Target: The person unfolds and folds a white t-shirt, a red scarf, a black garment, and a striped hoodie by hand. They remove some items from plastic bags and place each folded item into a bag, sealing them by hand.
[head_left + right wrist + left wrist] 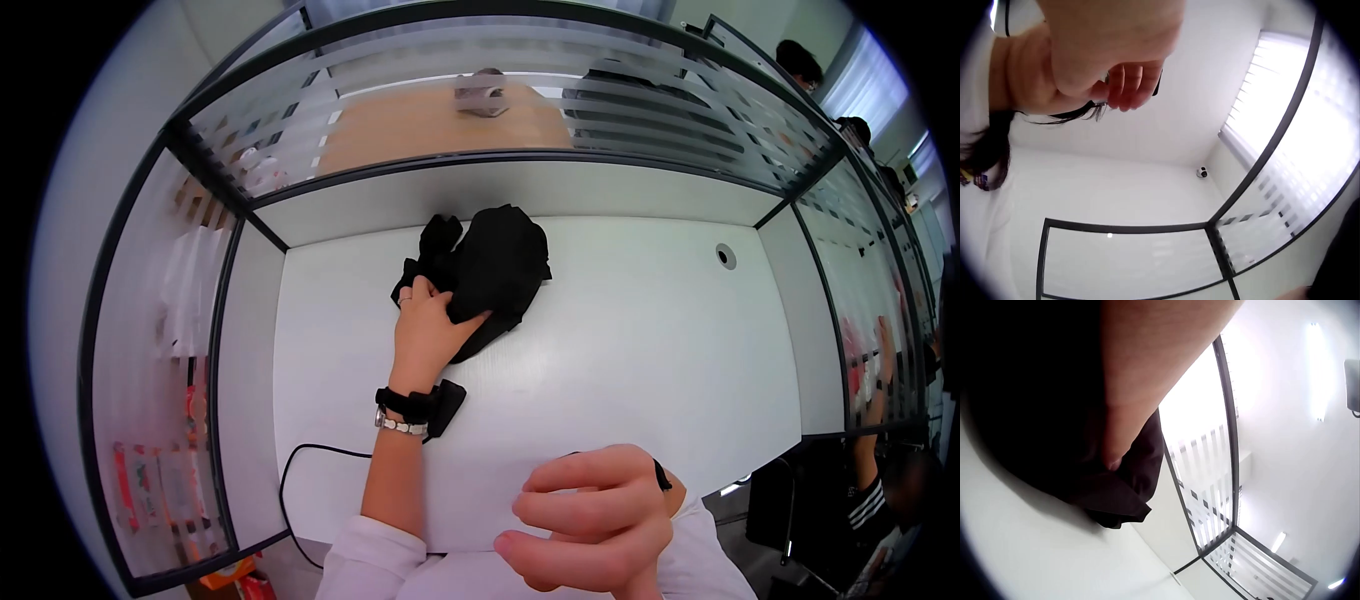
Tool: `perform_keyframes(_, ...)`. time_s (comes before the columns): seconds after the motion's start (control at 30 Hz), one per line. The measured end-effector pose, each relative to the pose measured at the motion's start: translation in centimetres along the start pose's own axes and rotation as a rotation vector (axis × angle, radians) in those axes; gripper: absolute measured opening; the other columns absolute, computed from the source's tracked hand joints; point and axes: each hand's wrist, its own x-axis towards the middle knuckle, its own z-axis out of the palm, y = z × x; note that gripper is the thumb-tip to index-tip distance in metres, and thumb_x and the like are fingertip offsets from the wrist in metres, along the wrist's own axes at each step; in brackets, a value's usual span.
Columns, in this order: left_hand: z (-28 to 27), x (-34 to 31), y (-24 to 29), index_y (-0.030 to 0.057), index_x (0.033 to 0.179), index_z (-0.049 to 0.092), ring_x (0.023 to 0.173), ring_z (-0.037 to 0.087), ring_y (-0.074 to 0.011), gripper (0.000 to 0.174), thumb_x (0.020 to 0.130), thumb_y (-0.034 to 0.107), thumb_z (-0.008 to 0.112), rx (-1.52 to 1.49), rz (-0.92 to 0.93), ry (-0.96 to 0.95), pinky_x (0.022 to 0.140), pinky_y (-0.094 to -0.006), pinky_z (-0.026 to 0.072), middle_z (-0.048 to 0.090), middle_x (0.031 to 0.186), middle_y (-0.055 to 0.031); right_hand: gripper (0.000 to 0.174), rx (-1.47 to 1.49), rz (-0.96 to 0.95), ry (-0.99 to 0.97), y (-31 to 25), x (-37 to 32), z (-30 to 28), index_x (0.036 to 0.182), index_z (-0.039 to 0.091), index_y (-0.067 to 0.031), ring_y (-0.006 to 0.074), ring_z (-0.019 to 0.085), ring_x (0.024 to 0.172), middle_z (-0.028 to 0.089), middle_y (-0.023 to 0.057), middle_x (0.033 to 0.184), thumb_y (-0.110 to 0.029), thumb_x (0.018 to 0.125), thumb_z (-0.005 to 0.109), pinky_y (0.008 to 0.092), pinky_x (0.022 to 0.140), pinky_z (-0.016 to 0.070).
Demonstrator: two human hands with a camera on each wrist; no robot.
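A bundle of black cloth [500,255] lies crumpled on the white desk [640,340], towards its back. The left hand [428,330] is at the bundle's near left side, its fingers bent into the folds and its thumb stretched across the fabric. In the left wrist view, a fingertip meets the dark cloth [1110,497]. Raised over the desk's front edge, the right hand [600,520] has loosely curled fingers, with nothing visible in them. The right wrist view shows this hand [1116,50] from below, away from the cloth.
Framed, striped glass partitions [520,155] border the desk at the back and sides. A black device [450,408] sits by the left wrist, and a black cable [320,447] runs over the left edge. At the back right is a round desk grommet [725,256].
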Motion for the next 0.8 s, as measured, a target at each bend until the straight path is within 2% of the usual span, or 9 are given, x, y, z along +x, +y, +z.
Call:
perform_keyframes(0.13, -0.1, 0.0, 0.2, -0.0029, 0.089, 0.076, 0.102, 0.049, -0.0321, 0.052, 0.074, 0.046, 0.084, 0.003, 0.006, 0.008, 0.079, -0.0413, 0.0532, 0.053, 0.102, -0.0118, 0.04, -0.027, -0.026, 0.008, 0.0, -0.1, -0.1, 0.077, 0.061, 0.0022, 0.0213, 0.055, 0.058, 0.066, 0.0102, 0.085, -0.016, 0.099, 0.033, 0.0313, 0.051, 0.0503)
perform_keyframes(0.17, -0.1, -0.1, 0.2, -0.0027, 0.089, 0.076, 0.102, 0.049, -0.0321, 0.052, 0.074, 0.046, 0.084, 0.0, 0.008, 0.011, 0.079, -0.0412, 0.0532, 0.053, 0.102, -0.0118, 0.026, -0.01, -0.016, -0.003, -0.1, -0.1, -0.4, 0.077, 0.06, 0.0007, 0.0208, 0.055, 0.056, 0.065, 0.0091, 0.086, -0.007, 0.095, 0.043, 0.0309, 0.051, 0.0512)
perform_keyframes(0.3, -0.2, 0.0, 0.3, -0.0022, 0.088, 0.076, 0.101, 0.049, -0.0319, 0.051, 0.075, 0.046, 0.084, -0.002, 0.008, 0.01, 0.079, -0.0411, 0.0532, 0.053, 0.102, -0.0118, 0.012, -0.019, -0.07, 0.076, -0.2, 0.0, 0.1, 0.077, 0.06, -0.0006, 0.0203, 0.057, 0.058, 0.065, 0.007, 0.086, 0.005, 0.085, 0.054, 0.0304, 0.053, 0.0523)
perform_keyframes(0.33, -0.2, -0.1, 0.3, -0.0021, 0.088, 0.076, 0.101, 0.049, -0.0319, 0.051, 0.075, 0.046, 0.084, -0.008, 0.004, 0.006, 0.079, -0.0412, 0.0531, 0.053, 0.102, -0.0118, 0.024, 0.005, -0.066, 0.046, -0.5, 0.1, -0.3, 0.1, 0.052, -0.0119, 0.0218, 0.058, 0.06, 0.064, 0.009, 0.092, 0.004, 0.083, 0.058, 0.0322, 0.051, 0.0525)
perform_keyframes(0.4, -0.4, -0.1, 0.3, 0.0036, 0.092, 0.078, 0.101, 0.048, -0.0323, 0.046, 0.076, 0.046, 0.083, -0.011, -0.003, -0.017, 0.08, -0.0436, 0.052, 0.051, 0.101, -0.0113, 0.081, 0.053, -0.058, -0.013, -1.1, 0.3, -0.9, 0.146, 0.037, -0.0345, 0.0246, 0.061, 0.065, 0.063, 0.013, 0.102, 0.002, 0.08, 0.066, 0.0357, 0.049, 0.053)
perform_keyframes(0.47, 0.1, -0.1, 0.0, -0.0018, 0.088, 0.076, 0.101, 0.049, -0.0324, 0.05, 0.074, 0.046, 0.084, 0.011, 0.034, 0.036, 0.079, -0.041, 0.0535, 0.053, 0.102, -0.0125, 0.069, 0.068, -0.068, 0.022, -0.7, 0.3, -1.1, 0.141, 0.042, -0.0285, 0.0249, 0.06, 0.063, 0.061, 0.0128, 0.101, 0.0, 0.082, 0.066, 0.0353, 0.049, 0.0526)
perform_keyframes(0.57, 0.0, 0.0, 0.0, 0.002, 0.092, 0.078, 0.101, 0.048, -0.0329, 0.047, 0.076, 0.046, 0.083, 0.01, 0.013, -0.001, 0.082, -0.0439, 0.0514, 0.051, 0.1, -0.012, 0.055, 0.232, -0.201, -0.101, 0.0, 0.5, -1.8, 0.132, 0.046, -0.022, 0.0231, 0.059, 0.063, 0.062, 0.0104, 0.099, -0.002, 0.086, 0.07, 0.0338, 0.049, 0.0521)
perform_keyframes(0.63, -0.1, 0.0, 0.1, 0.0021, 0.092, 0.078, 0.1, 0.048, -0.0329, 0.047, 0.076, 0.046, 0.083, 0.004, 0.01, -0.005, 0.082, -0.0438, 0.0513, 0.051, 0.101, -0.0119, 0.042, 0.073, -0.055, 0.103, -1.5, 1.5, -0.4, 0.119, 0.049, -0.0166, 0.0208, 0.059, 0.063, 0.061, 0.0072, 0.097, -0.009, 0.088, 0.076, 0.0316, 0.05, 0.0517)
perform_keyframes(0.8, 0.0, 0.0, 0.0, 0.0027, 0.093, 0.078, 0.1, 0.048, -0.0322, 0.047, 0.076, 0.046, 0.083, -0.004, 0.01, -0.01, 0.082, -0.0431, 0.0508, 0.051, 0.101, -0.0115, 0.027, 0.031, -0.028, 0.116, -1.9, 1.6, -1.1, 0.104, 0.055, -0.0099, 0.0193, 0.061, 0.066, 0.064, 0.0049, 0.087, -0.012, 0.089, 0.078, 0.0297, 0.055, 0.0536)
